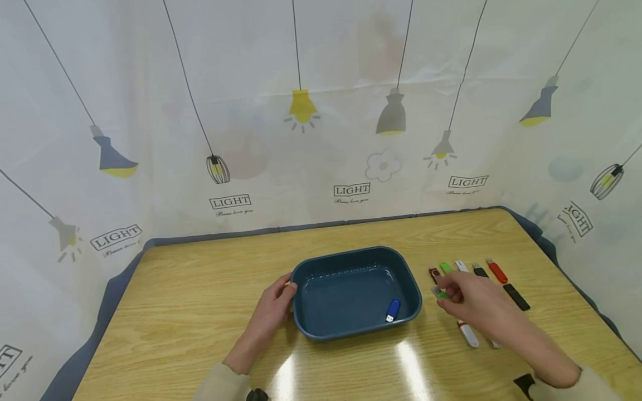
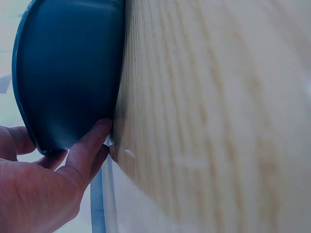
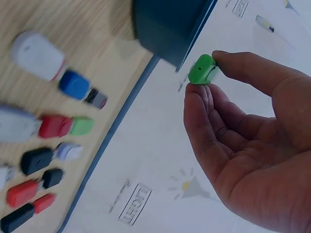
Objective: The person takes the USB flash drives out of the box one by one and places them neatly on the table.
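Note:
A dark blue tray [image 1: 341, 303] stands on the wooden table, and a blue USB stick [image 1: 393, 309] lies in its front right corner. My left hand [image 1: 273, 306] grips the tray's left end, thumb at the rim and fingers along the outer wall, as the left wrist view shows. Right of the tray, my right hand [image 1: 476, 298] pinches a green USB stick [image 3: 202, 69] between thumb and index finger, above the table. Its metal plug points towards the tray in the head view. Several other sticks lie below and around this hand, some hidden by it.
Near the right hand lie a red USB stick [image 1: 496, 271], a black one [image 1: 516, 297], a white one [image 1: 468, 335] and another green one [image 1: 446, 268]. A curtain [image 1: 321, 156] printed with lamps rises behind the table's back and side edges.

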A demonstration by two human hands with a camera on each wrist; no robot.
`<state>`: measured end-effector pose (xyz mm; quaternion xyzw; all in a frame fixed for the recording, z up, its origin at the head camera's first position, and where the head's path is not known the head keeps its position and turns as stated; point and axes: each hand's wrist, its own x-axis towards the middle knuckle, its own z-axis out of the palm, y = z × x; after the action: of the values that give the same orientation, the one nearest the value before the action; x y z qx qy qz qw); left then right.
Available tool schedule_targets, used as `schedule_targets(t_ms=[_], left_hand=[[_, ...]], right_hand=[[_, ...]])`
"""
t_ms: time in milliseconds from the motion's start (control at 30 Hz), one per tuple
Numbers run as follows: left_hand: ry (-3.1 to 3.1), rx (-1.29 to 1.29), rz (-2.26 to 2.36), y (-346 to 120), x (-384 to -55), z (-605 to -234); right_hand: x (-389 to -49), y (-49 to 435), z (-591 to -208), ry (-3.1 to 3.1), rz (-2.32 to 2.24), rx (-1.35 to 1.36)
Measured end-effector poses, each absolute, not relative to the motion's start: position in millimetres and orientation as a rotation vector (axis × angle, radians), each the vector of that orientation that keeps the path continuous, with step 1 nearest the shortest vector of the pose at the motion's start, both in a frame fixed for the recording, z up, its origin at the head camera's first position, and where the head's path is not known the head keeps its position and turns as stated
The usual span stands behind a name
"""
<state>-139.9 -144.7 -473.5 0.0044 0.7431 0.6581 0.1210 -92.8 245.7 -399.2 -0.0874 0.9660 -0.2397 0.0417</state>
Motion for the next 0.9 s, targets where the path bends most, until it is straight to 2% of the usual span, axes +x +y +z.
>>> schedule_targets(t_ms=[533, 900], left_hand=[[2.152, 0.008, 1.935, -144.0, -141.7, -475.4], [2.168, 0.004, 1.921, -144.1, -140.2, -473.8]], right_hand=[[-75.9, 341.7, -433.2, 2.856, -0.671, 0.039], [-69.4, 385.2, -461.1, 2.738, -0.623, 0.178]])
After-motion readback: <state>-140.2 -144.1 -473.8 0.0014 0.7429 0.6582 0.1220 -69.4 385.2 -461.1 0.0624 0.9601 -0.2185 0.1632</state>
